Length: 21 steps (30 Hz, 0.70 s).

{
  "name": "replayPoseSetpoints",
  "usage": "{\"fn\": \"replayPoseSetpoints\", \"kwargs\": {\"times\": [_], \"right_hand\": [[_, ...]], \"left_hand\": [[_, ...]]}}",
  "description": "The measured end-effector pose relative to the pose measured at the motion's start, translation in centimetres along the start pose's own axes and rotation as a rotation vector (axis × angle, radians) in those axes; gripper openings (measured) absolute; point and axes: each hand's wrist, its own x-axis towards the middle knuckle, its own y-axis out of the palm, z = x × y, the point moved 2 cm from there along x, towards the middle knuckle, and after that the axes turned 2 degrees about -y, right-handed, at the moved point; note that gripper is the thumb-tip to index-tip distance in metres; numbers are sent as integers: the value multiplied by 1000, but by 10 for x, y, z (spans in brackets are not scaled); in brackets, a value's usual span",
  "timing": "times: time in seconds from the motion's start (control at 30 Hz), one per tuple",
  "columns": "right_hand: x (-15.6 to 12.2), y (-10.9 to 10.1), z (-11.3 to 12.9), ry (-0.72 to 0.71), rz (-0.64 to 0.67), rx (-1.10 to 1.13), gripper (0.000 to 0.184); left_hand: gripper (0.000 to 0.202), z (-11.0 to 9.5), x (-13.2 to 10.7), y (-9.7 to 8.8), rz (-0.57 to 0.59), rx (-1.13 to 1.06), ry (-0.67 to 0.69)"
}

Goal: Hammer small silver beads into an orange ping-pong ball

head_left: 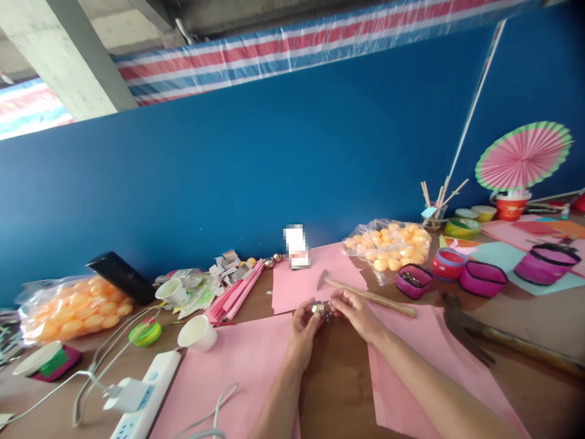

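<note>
My left hand (303, 329) is closed round a small shiny silver ball (319, 308), held above the brown tabletop between two pink sheets. Close by on its right, my right hand (354, 312) has thumb and fingers pinched together at the ball's side. Whatever sits in that pinch is too small to make out. Just behind my right hand lies a small hammer (372, 296) with a pale wooden handle. One pink sheet (247, 360) lies to the left of my hands and another pink sheet (425, 341) lies under my right forearm.
A power strip (153, 390) with cables and a white cup (197, 333) stand on the left. Bags of orange balls (77, 308) (393, 244) lie on both sides. A large hammer (516, 338) and purple fabric containers (482, 278) are at right. A blue partition (256, 164) closes the back.
</note>
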Motion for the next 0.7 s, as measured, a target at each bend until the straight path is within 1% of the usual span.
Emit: {"fn": "replayPoseSetpoints", "kwargs": {"times": [0.17, 0.3, 0.43, 0.57, 0.7], "right_hand": [[-2, 1, 4, -60, 31, -69, 24], [-5, 4, 8, -124, 61, -150, 22], [-5, 6, 8, -114, 88, -131, 25], [-4, 3, 4, -95, 48, -136, 25], [-4, 3, 4, -96, 63, -171, 24]], "left_hand": [[42, 7, 5, -4, -8, 37, 19], [43, 9, 6, -5, -6, 45, 37], [44, 9, 6, -4, 4, 48, 39], [45, 9, 7, -4, -13, 50, 52], [44, 9, 7, -4, -34, 53, 72]]}}
